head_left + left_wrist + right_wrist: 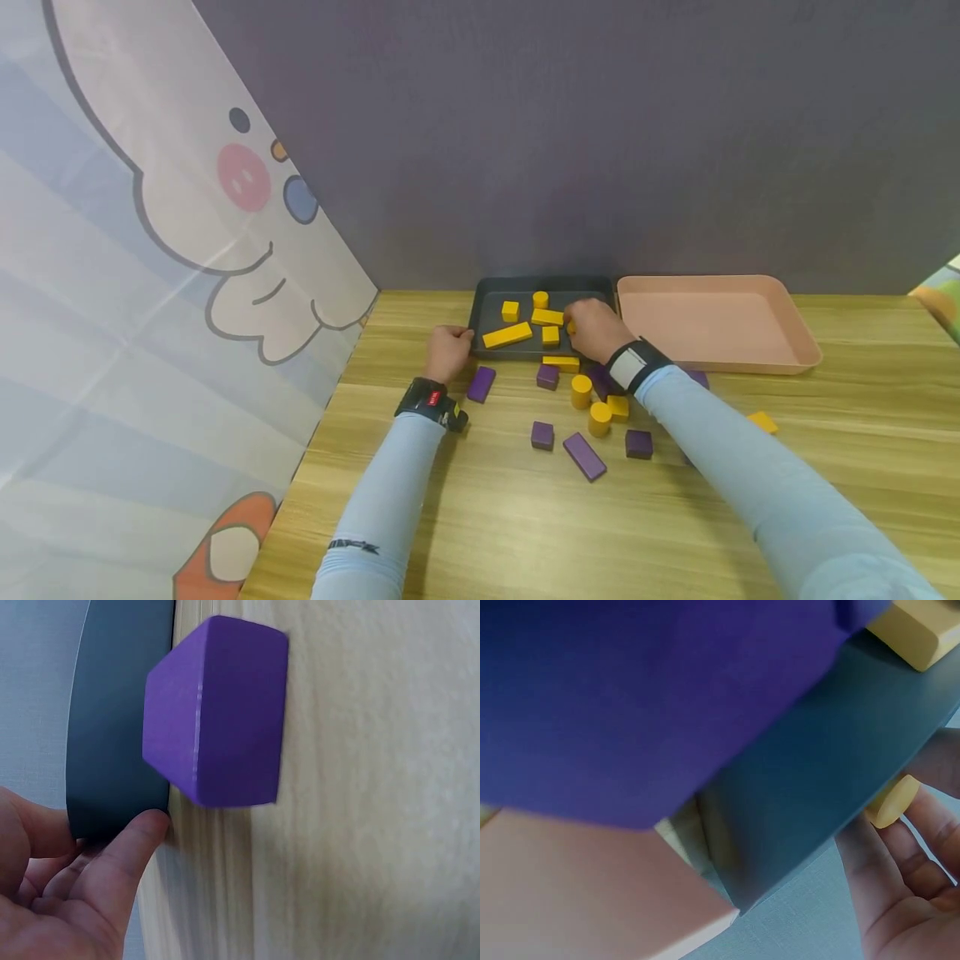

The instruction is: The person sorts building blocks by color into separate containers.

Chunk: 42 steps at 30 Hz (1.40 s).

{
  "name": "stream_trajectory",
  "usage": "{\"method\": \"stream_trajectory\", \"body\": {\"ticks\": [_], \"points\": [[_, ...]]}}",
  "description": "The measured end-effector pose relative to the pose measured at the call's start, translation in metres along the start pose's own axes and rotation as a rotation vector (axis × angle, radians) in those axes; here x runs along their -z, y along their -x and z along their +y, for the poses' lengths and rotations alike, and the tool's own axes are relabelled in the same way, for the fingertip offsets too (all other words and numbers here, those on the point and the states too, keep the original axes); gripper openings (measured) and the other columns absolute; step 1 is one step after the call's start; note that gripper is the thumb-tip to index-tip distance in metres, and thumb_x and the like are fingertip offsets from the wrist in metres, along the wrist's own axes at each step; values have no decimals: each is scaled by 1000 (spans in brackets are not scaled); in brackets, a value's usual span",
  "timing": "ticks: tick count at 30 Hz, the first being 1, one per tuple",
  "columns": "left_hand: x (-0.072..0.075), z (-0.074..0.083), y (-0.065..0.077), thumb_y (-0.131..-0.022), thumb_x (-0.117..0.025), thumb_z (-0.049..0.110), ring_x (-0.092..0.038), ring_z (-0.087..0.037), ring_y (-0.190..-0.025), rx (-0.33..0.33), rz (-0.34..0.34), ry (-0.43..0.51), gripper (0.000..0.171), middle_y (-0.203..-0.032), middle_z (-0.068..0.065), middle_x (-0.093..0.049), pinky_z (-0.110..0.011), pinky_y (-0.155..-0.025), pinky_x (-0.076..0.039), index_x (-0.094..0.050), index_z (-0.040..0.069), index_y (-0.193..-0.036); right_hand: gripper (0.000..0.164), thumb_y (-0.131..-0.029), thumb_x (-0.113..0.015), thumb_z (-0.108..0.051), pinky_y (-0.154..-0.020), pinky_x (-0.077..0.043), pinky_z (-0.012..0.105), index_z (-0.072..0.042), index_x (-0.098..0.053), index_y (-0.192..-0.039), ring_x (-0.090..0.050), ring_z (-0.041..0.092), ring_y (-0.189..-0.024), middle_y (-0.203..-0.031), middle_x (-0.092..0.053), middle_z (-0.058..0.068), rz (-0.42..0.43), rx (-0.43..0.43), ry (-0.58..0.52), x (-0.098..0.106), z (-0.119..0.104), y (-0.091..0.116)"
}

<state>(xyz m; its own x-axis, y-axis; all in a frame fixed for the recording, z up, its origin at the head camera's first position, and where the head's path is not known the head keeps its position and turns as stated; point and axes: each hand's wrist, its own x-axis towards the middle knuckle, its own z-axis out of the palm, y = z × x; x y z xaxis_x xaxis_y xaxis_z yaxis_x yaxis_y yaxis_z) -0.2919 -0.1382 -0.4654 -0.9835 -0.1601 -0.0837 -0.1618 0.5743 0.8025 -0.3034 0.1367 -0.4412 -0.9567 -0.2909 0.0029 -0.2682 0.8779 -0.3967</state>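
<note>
My left hand [448, 353] is at the front left corner of a dark grey tray [510, 353], pinching its edge between thumb and fingers in the left wrist view. Just beside that hand a purple block [482, 384] lies on the table. My right hand [595, 330] is over the right part of the same tray and pinches a small yellow cylinder [895, 802]. Inside the tray are a long yellow bar [507, 335], a shorter yellow bar [547, 317], yellow cubes [551, 336] and another yellow cylinder [541, 299].
A pink tray [720, 367] stands right of the dark one. In front lie several purple and yellow blocks, among them a purple bar [584, 457], a purple cube [639, 444] and a yellow cylinder [599, 418]. A grey panel [585, 150] rises behind the trays.
</note>
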Motion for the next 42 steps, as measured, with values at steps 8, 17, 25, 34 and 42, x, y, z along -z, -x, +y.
{"method": "stream_trajectory", "body": {"ticks": [8,17,25,34,42], "points": [[1,2,1,-103,-60,20,-68,-18,-72,20,-18,16,30,-105,-18,-76,-25,-60,-57,-75,-1,-117,36,-84,-76,-2,-103,-54,53,0,-73,-120,-69,36,-109,-120,-73,19,6,9,7,0,-2,-1],[0,4,1,-102,-61,20,-69,-18,-71,4,-16,9,30,-105,-18,-76,-25,-60,-57,-75,-2,-116,36,-85,-74,-4,-103,-54,54,-2,-73,-121,-67,36,-112,-122,-72,18,-2,-27,-18,8,-1,5],[2,5,6,-103,-60,19,-69,-20,-73,10,-15,1,30,-107,-19,-75,-26,-62,-57,-74,-2,-118,30,-91,-72,-11,-95,-58,50,0,-74,-119,-70,35,-107,-118,-74,19,64,31,-1,28,0,28],[4,-12,1,-102,-61,18,-68,-19,-70,26,8,4,29,-104,-19,-76,-25,-60,-56,-75,-3,-116,40,-90,-79,-22,-91,-60,48,-3,-72,-123,-71,31,-104,-120,-74,15,32,90,9,26,-9,47],[1,-18,-7,-102,-62,17,-68,-17,-66,12,14,-7,28,-103,-19,-77,-24,-58,-54,-76,-3,-114,46,-86,-84,-23,-95,-59,47,-6,-71,-126,-71,27,-106,-121,-75,11,-53,168,33,11,-19,45]]}}
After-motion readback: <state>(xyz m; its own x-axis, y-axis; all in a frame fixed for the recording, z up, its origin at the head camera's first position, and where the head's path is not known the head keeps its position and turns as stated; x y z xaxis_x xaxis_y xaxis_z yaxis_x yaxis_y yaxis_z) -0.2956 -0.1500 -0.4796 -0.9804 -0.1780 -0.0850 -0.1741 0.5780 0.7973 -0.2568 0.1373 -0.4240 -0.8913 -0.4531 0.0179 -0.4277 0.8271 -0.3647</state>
